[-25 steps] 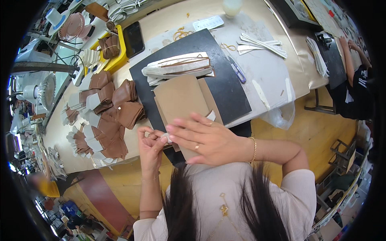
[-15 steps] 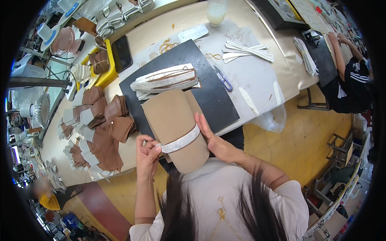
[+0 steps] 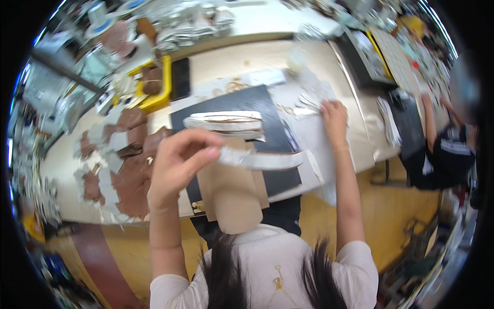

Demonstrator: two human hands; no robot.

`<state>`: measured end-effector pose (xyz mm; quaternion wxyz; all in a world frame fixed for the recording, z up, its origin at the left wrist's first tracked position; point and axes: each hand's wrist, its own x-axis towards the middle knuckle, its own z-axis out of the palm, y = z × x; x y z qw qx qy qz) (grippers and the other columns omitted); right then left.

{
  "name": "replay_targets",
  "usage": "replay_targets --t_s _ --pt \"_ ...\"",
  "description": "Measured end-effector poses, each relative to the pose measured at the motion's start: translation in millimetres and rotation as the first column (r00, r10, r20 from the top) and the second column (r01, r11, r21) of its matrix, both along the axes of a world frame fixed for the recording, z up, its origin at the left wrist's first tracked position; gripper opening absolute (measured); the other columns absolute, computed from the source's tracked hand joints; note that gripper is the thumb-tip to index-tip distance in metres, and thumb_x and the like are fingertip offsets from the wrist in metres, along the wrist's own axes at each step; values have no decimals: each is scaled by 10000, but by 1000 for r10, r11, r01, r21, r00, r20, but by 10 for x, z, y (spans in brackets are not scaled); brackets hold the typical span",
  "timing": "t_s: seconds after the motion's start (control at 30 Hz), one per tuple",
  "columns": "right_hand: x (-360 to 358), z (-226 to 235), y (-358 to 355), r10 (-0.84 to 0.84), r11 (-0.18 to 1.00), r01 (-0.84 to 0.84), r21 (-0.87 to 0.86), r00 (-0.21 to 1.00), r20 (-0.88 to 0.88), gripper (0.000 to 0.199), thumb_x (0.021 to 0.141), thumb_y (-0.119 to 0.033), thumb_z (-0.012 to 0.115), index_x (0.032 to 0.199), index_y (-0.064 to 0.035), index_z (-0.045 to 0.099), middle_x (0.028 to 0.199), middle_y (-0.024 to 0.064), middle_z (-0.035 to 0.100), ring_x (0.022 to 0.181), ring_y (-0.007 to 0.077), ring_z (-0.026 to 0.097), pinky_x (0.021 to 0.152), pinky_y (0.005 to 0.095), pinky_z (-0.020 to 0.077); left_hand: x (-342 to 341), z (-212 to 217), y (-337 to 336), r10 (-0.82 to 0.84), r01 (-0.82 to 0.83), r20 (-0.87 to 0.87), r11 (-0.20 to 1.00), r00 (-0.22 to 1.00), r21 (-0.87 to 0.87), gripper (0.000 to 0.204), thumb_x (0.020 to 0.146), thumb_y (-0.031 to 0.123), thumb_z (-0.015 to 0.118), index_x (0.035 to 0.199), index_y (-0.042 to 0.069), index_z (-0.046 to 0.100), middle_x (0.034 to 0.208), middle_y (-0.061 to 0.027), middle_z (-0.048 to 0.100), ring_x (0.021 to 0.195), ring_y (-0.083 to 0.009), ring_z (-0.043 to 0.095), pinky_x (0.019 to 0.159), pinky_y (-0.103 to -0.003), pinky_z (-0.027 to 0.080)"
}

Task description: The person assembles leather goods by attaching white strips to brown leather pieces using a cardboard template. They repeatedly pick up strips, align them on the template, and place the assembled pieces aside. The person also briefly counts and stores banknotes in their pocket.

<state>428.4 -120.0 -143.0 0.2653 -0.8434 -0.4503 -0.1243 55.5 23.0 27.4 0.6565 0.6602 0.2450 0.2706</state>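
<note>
A white paper strip (image 3: 260, 159) hangs pinched at its left end in the grip of the person's left hand (image 3: 177, 159), fingers closed on it, held above the near part of the counter (image 3: 226, 59) and stretching right over a tan cardboard piece (image 3: 234, 198) whose rounded lower end juts past the counter's near edge toward the person's chest. The strip's free right end floats over the black mat (image 3: 221, 108), touching nothing that can be made out. The right hand (image 3: 334, 113) is stretched well away to the far right of the mat, palm down on loose white strips (image 3: 306, 103) lying on a pale sheet; whether its grip has closed on any of them cannot be told. Between the two hands the mat carries a banded stack of brown and white pieces (image 3: 226, 123) near its far edge, leaving bare black surface to the right of the cardboard. To the left, brown leather-like pieces (image 3: 128, 170) crowd the counter right up to its near edge, and a yellow tray (image 3: 159, 92) sits behind them. At the far right, apart from all this, another person's arm (image 3: 429, 123) reaches to a neighbouring counter, with open yellow floor (image 3: 396, 206) between the two workplaces.
</note>
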Motion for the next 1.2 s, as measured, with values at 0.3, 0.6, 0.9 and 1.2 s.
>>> replay_targets --t_s 0.3,0.6,0.9,1.2 --pt "14 60 80 31 992 -20 -121 995 97 154 807 -126 627 932 -42 657 907 103 614 905 283 563 806 393 428 -46 -909 865 315 -83 -417 869 853 488 245 778 182 642 956 15 650 827 -125 643 750 -216 600 708 -305 479" --pt "-137 169 70 47 971 -29 -237 996 72 64 883 -90 520 896 -27 517 785 155 598 737 348 572 677 432 429 -1296 -445 865 54 -3 -382 991 923 132 276 836 210 646 1035 18 635 960 -60 647 845 -105 575 728 -243 466" --pt "-236 308 -24 90 991 -61 121 963 -254 130 897 -107 556 858 -17 471 724 53 528 616 137 527 527 269 413 -3460 -529 2479 811 -759 -322 577 489 301 228 855 156 598 948 -48 641 746 -78 644 682 -106 616 625 -233 512" --pt "-829 618 -313 -46 976 161 149 814 -579 199 894 -253 602 899 -55 575 693 -20 529 558 43 466 496 183 363 -3701 -1402 3940 889 -332 -456 419 -39 845 368 747 308 683 960 7 668 898 -215 663 874 -385 633 802 -407 510"
